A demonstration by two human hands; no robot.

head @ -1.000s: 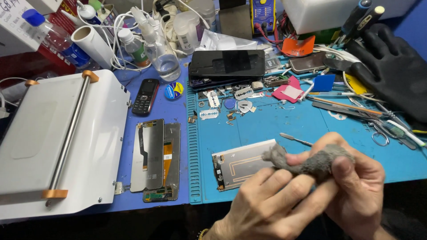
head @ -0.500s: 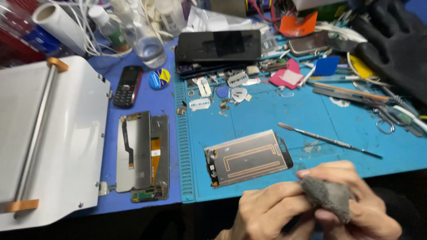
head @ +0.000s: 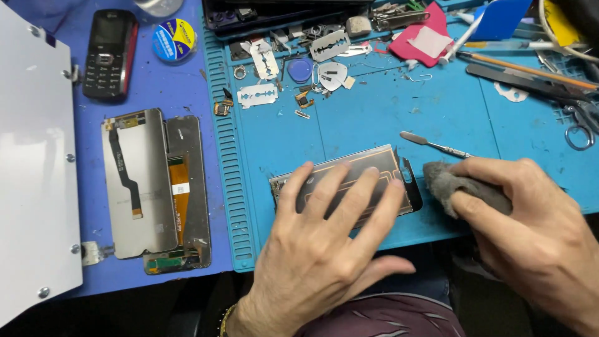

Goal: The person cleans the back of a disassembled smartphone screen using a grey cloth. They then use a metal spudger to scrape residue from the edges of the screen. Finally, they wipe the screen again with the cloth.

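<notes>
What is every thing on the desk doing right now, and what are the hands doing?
left hand: flat on the phone frame
phone frame: lying flat, pinned
right hand: gripping the grey cloth
grey cloth: bunched beside the frame
metal spudger: lying loose
screen panels: face down, ribbon cables showing
keypad phone: lying face up

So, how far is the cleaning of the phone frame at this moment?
Done: the phone is already apart; a screen panel with its flex cable lies on the left of the mat. In hand: the left hand lies flat on the phone frame, and the right hand holds a grey cloth at its right end. Left: the wiping looks barely begun, and the loose parts are not reassembled.
</notes>
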